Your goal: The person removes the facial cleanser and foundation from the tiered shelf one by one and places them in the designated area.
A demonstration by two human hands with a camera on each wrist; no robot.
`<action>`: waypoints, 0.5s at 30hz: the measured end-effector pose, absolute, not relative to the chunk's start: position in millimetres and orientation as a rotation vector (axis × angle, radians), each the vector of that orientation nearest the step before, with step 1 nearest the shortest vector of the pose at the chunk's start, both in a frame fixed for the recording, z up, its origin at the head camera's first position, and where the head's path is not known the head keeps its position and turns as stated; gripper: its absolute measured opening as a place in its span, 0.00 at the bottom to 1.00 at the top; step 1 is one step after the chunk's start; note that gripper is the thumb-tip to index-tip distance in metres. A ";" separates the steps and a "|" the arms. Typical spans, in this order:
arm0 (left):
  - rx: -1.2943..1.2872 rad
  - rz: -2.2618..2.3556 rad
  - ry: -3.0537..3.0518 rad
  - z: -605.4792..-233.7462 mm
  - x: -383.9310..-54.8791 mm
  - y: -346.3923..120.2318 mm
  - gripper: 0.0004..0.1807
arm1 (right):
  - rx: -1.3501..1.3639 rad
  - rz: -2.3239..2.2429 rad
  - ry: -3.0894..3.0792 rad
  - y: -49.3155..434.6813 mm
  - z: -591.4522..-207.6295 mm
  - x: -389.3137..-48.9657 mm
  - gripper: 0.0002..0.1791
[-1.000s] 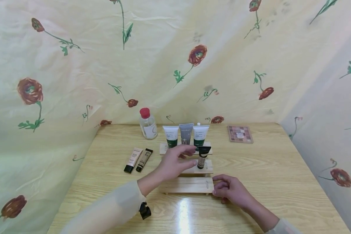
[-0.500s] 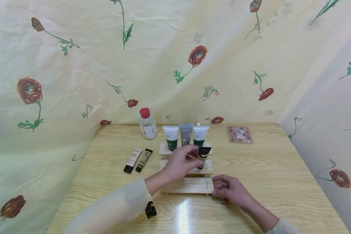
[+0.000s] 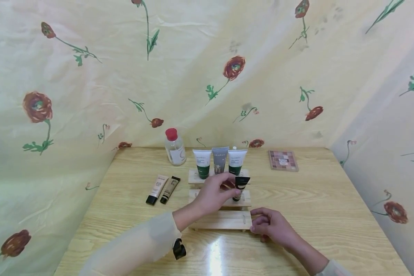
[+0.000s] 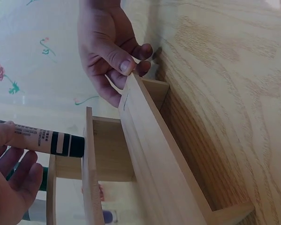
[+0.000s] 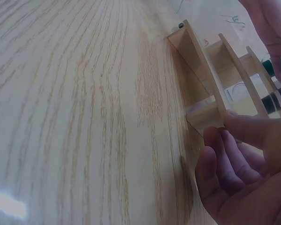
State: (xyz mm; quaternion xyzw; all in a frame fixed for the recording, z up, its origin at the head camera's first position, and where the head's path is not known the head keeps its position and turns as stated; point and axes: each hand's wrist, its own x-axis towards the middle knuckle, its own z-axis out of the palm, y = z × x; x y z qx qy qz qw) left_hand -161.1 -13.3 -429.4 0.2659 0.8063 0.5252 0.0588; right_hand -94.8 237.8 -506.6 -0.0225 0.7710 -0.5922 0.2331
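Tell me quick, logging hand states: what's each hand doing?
Left hand: pinches the black-capped tube over the wooden rack.
Right hand: grips the rack's front corner.

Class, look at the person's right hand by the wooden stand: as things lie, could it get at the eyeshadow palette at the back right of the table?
Probably yes. The right hand only steadies the stepped stand's lowest corner, and bare table lies between it and the palette.

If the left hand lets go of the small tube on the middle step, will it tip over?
Probably it tips easily: the tube is tall, slim and stands on its narrow cap. It looks light. The left hand pinches it; the step is narrow, so a fall seems likely.
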 end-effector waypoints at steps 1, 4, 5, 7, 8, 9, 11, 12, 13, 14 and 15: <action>0.802 1.596 2.441 -429.6 -160.4 -14.2 0.12 | -0.060 -1.627 2.117 237.7 -506.6 -94.6 0.35; 0.817 1.621 2.434 -429.6 -158.1 -18.2 0.12 | -0.052 -1.627 2.116 237.5 -506.4 -94.2 0.35; 0.828 1.636 2.428 -429.1 -157.3 -20.1 0.12 | -0.050 -1.625 2.117 237.4 -506.1 -94.2 0.35; 0.850 1.658 2.423 -427.8 -155.3 -25.3 0.11 | -0.050 -1.621 2.120 237.3 -505.5 -94.2 0.35; 0.859 1.672 2.418 -426.7 -154.2 -28.4 0.12 | -0.051 -1.617 2.121 237.2 -505.2 -94.2 0.35; 0.862 1.686 2.411 -425.5 -153.0 -32.1 0.12 | -0.051 -1.616 2.123 237.1 -504.9 -94.5 0.35; 0.853 1.707 2.409 -422.3 -150.2 -41.1 0.12 | -0.057 -1.610 2.128 237.1 -504.6 -95.0 0.35; 0.841 1.715 2.409 -420.8 -148.6 -46.5 0.12 | -0.061 -1.608 2.129 237.3 -504.6 -95.3 0.35; 0.828 1.729 2.402 -419.2 -147.0 -52.4 0.13 | -0.066 -1.607 2.131 237.4 -504.7 -95.6 0.35; 0.816 1.744 2.395 -417.8 -145.6 -58.6 0.13 | -0.070 -1.605 2.134 237.6 -504.8 -95.8 0.35; 0.799 1.759 2.392 -416.2 -144.1 -65.3 0.14 | -0.073 -1.602 2.137 237.6 -504.8 -95.9 0.35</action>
